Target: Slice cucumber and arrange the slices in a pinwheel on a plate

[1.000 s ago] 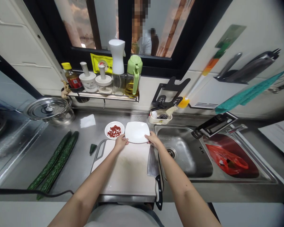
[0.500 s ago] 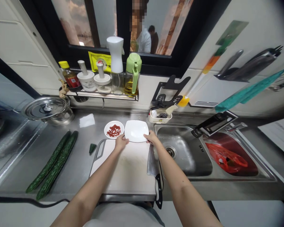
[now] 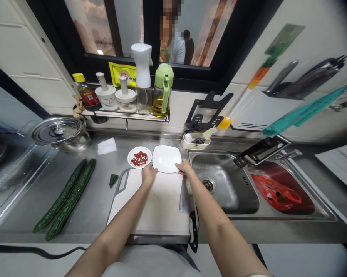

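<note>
A white, squarish plate [image 3: 166, 158] stands at the far edge of the cutting board [image 3: 158, 204], nothing on it. My left hand [image 3: 149, 175] grips its near left corner between thumb and fingers. At the near right corner, my right hand [image 3: 185, 167] is closed on the rim, thumb on top. Just left of the plate sits a small round dish [image 3: 129, 159] of chopped red pieces [image 3: 139, 158]. A cleaver [image 3: 187, 196] lies along the board's right side, its black handle toward me.
Two cucumbers [image 3: 71, 200] and a cut cucumber end [image 3: 113, 180] lie to the left. Behind them are a lidded steel pot [image 3: 72, 144] and a white cloth [image 3: 106, 146]. A steel sink [image 3: 228, 184] with a red bag [image 3: 277, 192] is on the right. Bottles line a wall shelf [image 3: 127, 114].
Almost nothing differs. Both hands keep hold of the plate in the same place, and the view has shifted only slightly.
</note>
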Demonstrator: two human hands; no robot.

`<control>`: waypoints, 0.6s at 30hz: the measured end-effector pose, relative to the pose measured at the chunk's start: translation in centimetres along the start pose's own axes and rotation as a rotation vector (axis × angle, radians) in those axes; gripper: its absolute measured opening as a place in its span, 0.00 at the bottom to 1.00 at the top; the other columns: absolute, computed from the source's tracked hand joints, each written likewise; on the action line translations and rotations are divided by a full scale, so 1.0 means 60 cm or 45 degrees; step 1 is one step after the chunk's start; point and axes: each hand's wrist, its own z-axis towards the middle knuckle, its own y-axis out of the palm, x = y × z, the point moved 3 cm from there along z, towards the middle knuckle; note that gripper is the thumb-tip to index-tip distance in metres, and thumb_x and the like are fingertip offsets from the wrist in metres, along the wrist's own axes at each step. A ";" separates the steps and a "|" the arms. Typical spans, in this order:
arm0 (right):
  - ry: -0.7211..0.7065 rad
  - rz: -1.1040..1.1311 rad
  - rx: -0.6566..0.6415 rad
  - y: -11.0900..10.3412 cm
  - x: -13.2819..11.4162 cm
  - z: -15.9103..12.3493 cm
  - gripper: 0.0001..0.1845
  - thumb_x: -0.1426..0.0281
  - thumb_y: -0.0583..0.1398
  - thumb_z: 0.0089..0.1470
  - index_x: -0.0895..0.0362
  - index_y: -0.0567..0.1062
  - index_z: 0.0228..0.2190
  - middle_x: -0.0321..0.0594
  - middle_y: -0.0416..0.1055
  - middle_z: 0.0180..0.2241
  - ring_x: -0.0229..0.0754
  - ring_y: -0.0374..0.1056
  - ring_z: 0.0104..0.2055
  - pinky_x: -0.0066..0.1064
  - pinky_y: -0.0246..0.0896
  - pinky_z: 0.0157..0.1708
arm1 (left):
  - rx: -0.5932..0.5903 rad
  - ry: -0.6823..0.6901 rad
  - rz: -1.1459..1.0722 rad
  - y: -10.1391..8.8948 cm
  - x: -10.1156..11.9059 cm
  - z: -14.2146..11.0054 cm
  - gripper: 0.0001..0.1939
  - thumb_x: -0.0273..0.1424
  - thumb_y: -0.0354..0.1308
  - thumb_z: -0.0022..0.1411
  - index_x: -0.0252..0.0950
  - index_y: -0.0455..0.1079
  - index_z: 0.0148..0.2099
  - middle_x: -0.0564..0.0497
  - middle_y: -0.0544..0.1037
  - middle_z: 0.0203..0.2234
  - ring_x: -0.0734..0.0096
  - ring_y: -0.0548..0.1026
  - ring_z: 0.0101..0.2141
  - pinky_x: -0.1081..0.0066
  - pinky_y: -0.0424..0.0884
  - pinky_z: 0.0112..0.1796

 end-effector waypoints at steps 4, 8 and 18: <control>0.051 -0.098 -0.012 -0.003 -0.007 0.005 0.19 0.68 0.65 0.45 0.65 0.74 0.40 0.45 0.74 0.24 0.40 0.71 0.23 0.23 0.62 0.19 | -0.043 0.056 0.166 -0.005 0.005 0.006 0.04 0.28 0.59 0.47 0.34 0.72 0.29 0.54 0.68 0.18 0.73 0.65 0.23 0.75 0.56 0.27; 0.097 -0.187 -0.018 -0.004 -0.015 0.003 0.20 0.67 0.65 0.46 0.66 0.75 0.39 0.48 0.76 0.27 0.43 0.72 0.26 0.27 0.66 0.24 | -0.061 0.084 0.288 -0.008 0.010 0.007 0.06 0.29 0.59 0.51 0.33 0.74 0.33 0.52 0.71 0.21 0.71 0.68 0.25 0.75 0.58 0.30; -0.074 -0.404 0.305 -0.026 -0.030 -0.062 0.29 0.57 0.58 0.53 0.63 0.66 0.51 0.54 0.71 0.46 0.49 0.68 0.48 0.32 0.61 0.45 | 0.019 0.146 0.171 -0.028 -0.007 -0.034 0.18 0.33 0.58 0.55 0.33 0.73 0.48 0.50 0.76 0.25 0.69 0.73 0.29 0.72 0.64 0.35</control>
